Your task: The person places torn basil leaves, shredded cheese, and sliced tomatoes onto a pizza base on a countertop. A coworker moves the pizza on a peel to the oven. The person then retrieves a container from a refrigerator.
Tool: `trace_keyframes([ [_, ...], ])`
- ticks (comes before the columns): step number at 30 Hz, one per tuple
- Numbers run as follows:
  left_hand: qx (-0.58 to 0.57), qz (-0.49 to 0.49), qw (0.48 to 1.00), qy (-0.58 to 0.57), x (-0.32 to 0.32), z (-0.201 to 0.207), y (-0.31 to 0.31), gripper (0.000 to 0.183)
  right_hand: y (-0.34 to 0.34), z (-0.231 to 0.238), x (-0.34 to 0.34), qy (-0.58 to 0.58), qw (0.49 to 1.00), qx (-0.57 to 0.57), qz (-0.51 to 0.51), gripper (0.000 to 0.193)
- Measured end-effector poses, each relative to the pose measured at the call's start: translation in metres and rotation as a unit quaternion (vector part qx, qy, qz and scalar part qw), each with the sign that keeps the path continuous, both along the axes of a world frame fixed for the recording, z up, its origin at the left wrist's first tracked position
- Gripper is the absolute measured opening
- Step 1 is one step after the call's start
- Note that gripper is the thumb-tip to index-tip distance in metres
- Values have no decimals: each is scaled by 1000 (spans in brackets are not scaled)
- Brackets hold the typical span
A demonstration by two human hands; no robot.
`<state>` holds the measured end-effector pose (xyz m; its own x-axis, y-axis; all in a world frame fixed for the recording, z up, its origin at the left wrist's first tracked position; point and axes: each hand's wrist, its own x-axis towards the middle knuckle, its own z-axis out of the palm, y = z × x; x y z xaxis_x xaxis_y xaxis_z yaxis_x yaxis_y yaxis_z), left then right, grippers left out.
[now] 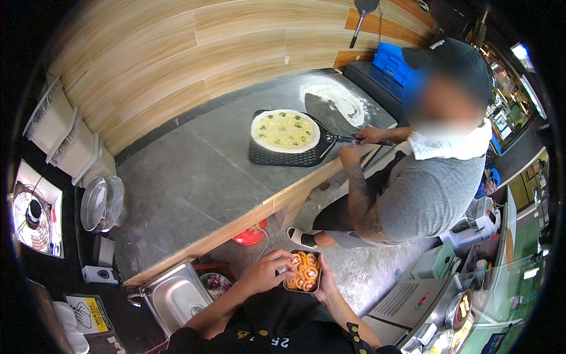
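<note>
Dark garment (259, 331), worn, lower edge of frame. Metal tin (319, 266), one, small, open-topped, lower centre of frame; holds round orange slices (305, 272), pale-centred, overlapping. Long axis: appears to run up and down the frame, upper end leaning slightly right; open face turned toward the camera. Left hand (268, 272): fingers bent at the tin's left side; whether pinching slice or rim cannot be told. Right hand (326, 282): gripping the tin's right wall. Handling, by judgement: tin light, stiff; slices soft, slippery, easily torn. Best hold: side walls for tin, outer edges for slices.
</note>
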<state>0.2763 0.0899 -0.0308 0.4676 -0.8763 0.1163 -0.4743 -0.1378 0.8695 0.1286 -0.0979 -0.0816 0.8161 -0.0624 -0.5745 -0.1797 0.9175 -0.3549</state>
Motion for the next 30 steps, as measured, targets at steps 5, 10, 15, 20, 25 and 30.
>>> trace_keyframes([
  [5,-8,-6,1000,-3,-5,-4,-2,20,1,-3,-5,-4,1000,7,-7,72],
  [10,-15,-1,1000,4,0,-6,-1,20,2,-11,-3,-9,1000,15,-12,72],
  [15,-13,-12,1000,10,-2,-7,-2,20,2,-17,-7,-20,999,33,-16,72],
  [20,1,-25,1000,6,-14,-12,-4,20,0,-11,-16,-20,998,54,-4,72],
  [25,-10,-23,1000,8,-24,-16,-8,19,-2,-4,-24,-27,999,36,-1,74],
  [30,-23,-6,999,21,-33,-14,-9,19,-4,-9,-32,-33,999,22,9,75],
])
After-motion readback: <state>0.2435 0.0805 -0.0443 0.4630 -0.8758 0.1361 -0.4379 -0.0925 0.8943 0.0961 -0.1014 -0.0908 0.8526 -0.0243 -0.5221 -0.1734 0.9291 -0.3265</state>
